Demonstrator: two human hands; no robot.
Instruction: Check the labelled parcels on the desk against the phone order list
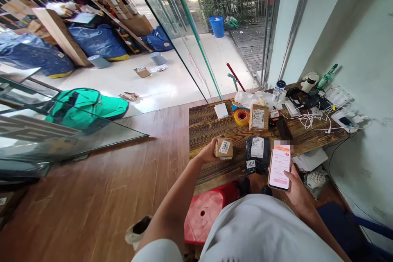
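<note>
My left hand (210,151) is closed around the left side of a small brown cardboard box (223,149), whose white label reads 7003. The box is at the front left of the dark wooden table (202,131); whether it rests on the wood I cannot tell. A smartphone (279,168) with a lit pink and white screen is held in my right hand (295,184), the thumb lying over the screen. Between the two hands lies a black plastic parcel (257,155) with white labels, one marked 1017. Behind it stands a larger brown box (258,117) with a printed label.
Tape rolls (241,116), white cards (221,110), a dark device labelled 1016 (275,117) and tangled white cables (313,120) are on the table. A red stool (204,213) stands below its front edge. Glass doors (190,28) rise beyond; a green bag (89,106) lies to the left.
</note>
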